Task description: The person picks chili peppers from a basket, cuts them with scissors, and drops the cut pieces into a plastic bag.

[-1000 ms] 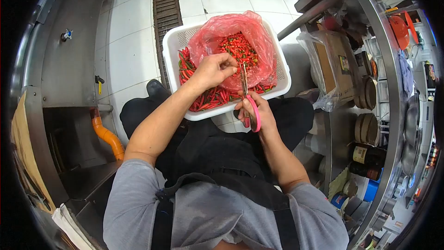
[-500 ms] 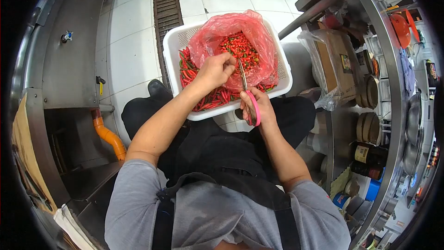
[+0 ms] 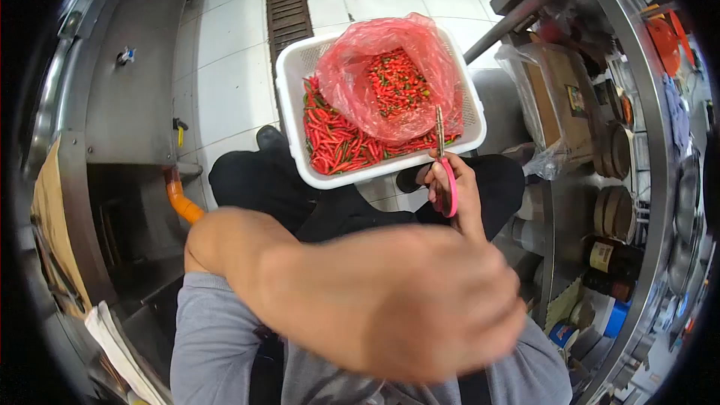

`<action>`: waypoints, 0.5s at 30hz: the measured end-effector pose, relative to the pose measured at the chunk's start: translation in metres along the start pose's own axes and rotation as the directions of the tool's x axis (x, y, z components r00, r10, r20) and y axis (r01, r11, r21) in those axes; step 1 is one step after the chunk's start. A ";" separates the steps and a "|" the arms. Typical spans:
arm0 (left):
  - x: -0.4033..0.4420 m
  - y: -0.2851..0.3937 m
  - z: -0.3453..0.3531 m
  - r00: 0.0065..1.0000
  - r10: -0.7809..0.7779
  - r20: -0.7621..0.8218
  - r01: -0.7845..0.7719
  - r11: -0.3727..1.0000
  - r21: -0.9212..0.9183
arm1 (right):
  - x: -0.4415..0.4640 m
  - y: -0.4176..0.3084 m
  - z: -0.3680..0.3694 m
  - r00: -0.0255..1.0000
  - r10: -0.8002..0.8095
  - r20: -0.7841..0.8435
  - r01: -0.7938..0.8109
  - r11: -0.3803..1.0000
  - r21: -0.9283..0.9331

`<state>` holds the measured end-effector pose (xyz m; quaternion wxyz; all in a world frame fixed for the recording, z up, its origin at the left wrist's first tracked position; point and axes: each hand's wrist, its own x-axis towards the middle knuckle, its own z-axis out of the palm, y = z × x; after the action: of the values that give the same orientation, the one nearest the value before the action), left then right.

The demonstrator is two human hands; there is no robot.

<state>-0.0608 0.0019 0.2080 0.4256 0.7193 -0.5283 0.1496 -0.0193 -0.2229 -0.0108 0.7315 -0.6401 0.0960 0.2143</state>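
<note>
My left hand (image 3: 457,304) is raised close to the camera, in front of my chest, and smeared by motion. Its fingers seem curled, but I cannot make out whether anything is in them. My right hand (image 3: 466,189) is closed around the pink handles of a pair of scissors (image 3: 450,193), whose blades look shut and point up over the near rim of a white plastic basket (image 3: 292,116). Whole red chillies (image 3: 337,139) with some green ones lie in the basket. An open, translucent red plastic bag (image 3: 345,75) sits there too, with small cut chilli pieces (image 3: 397,82) inside.
The basket is between my knees, above a white tiled floor (image 3: 232,37) with a drain grate (image 3: 287,0). On the left stands a steel unit (image 3: 135,97) with an orange pipe (image 3: 182,204) below. A metal shelf on the right holds a plastic-wrapped cardboard box (image 3: 551,105), bottles (image 3: 611,255) and pans.
My left hand has left the bag and swung up towards the camera and to the right. The scissors have drawn back from the bag's mouth towards the basket's near right corner.
</note>
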 end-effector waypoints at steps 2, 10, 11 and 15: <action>0.015 0.023 0.008 0.995 0.051 0.080 -0.055 0.997 0.051 | -0.002 0.004 0.000 0.999 -0.036 0.014 0.036 0.999 0.015; -0.007 0.034 0.016 0.994 -0.042 0.103 0.020 0.978 0.209 | -0.009 0.016 -0.047 0.991 -0.110 -0.074 0.106 0.993 -0.057; -0.014 0.031 0.009 0.950 -0.164 0.265 0.108 0.971 0.212 | -0.008 0.017 -0.054 0.990 -0.118 -0.074 0.109 0.988 -0.106; -0.050 -0.039 0.006 0.694 -0.720 0.032 0.629 0.627 0.460 | -0.001 0.025 -0.061 0.982 -0.165 -0.095 0.166 0.986 -0.001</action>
<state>-0.0474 0.0325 0.1532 0.2286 0.9492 -0.2161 0.0088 -0.0232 -0.2803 -0.0431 0.7438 -0.6526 0.0778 0.1219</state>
